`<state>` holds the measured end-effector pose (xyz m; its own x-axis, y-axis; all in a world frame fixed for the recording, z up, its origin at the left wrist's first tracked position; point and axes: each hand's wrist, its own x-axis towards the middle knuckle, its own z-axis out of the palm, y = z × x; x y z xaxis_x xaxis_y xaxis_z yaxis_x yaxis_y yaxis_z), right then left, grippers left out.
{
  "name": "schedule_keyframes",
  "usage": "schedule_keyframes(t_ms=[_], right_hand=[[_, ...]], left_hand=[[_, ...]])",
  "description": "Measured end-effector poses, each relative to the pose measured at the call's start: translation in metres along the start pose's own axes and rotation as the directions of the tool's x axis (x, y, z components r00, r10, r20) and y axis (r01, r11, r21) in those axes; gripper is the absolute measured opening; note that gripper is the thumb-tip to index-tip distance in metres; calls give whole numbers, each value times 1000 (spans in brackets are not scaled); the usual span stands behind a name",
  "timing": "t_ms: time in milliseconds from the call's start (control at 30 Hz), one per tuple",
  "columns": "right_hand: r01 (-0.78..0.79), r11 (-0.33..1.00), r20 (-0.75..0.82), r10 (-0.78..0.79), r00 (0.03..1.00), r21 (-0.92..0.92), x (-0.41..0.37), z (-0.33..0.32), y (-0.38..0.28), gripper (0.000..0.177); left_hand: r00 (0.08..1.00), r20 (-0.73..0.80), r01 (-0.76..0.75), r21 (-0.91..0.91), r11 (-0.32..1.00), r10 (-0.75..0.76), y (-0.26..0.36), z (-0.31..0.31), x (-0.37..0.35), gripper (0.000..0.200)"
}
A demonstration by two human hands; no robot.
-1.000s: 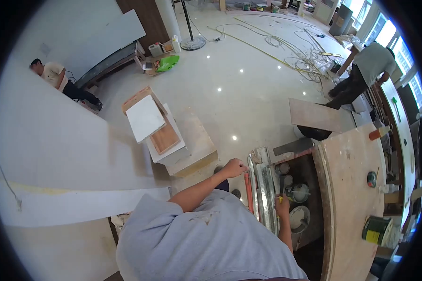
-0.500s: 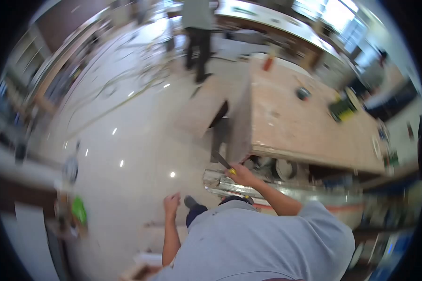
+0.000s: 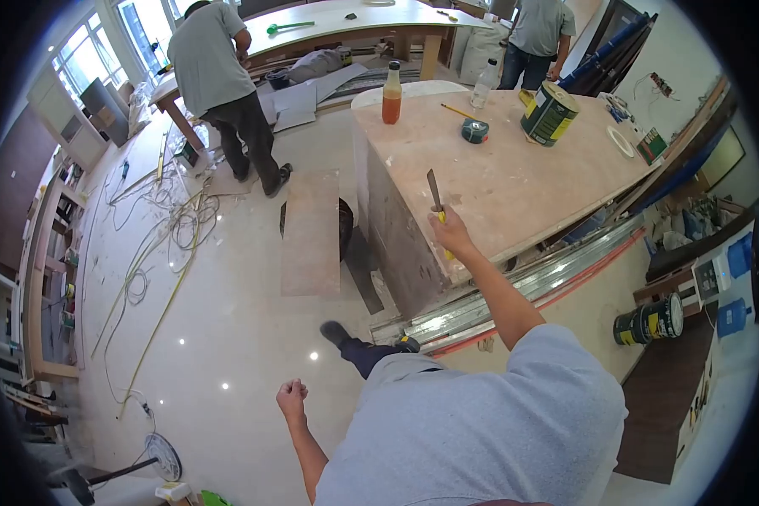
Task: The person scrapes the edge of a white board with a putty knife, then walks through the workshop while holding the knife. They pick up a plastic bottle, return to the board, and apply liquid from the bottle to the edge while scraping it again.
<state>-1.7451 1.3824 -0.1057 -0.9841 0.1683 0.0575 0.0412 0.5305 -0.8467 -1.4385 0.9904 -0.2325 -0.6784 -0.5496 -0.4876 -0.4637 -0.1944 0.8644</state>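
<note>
My right hand (image 3: 449, 232) is closed round the yellow handle of a flat-bladed hand tool (image 3: 434, 190), whose narrow dark blade points up and away from me. It is over the near left corner of the plywood-topped workbench (image 3: 514, 181). My left hand (image 3: 293, 397) hangs low over the tiled floor, its fingers curled in with nothing showing in them. Farther back on the bench stand a bottle of orange liquid (image 3: 391, 94), a clear bottle (image 3: 484, 84), a dark green tape measure (image 3: 474, 130) and a green-and-yellow can (image 3: 551, 114).
A plywood board (image 3: 310, 236) lies left of the bench. Shiny metal strips (image 3: 514, 274) lie along its near side. Cables and hoses (image 3: 177, 228) sprawl on the left floor. One person (image 3: 211, 67) bends at a long white table (image 3: 329, 29); another person (image 3: 538, 34) stands behind the bench.
My view has turned rightward and steadied. My right hand, with the tool, has risen from beside the bench to over its corner. My left hand has moved slightly lower in view.
</note>
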Motion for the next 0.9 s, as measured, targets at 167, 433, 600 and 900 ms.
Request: schedule_keyframes(t_ms=[167,433,600,900], right_hand=[[-63,986,-31,68,997,155,44,62,-24,31],[-42,813,-339,289,895,581,174,26,-53,17],[67,883,-587,250,770,464,243,-26,-31,13],[-119,993,-828,43,559,-28,369,-125,2,37]], left_hand=[[999,2,53,36,998,-53,27,-7,49,20],[976,-89,205,40,978,-201,44,-51,135,23],[983,-50,180,123,976,-175,80,-35,192,18],[985,94,111,288,951,-143,143,5,240,17]])
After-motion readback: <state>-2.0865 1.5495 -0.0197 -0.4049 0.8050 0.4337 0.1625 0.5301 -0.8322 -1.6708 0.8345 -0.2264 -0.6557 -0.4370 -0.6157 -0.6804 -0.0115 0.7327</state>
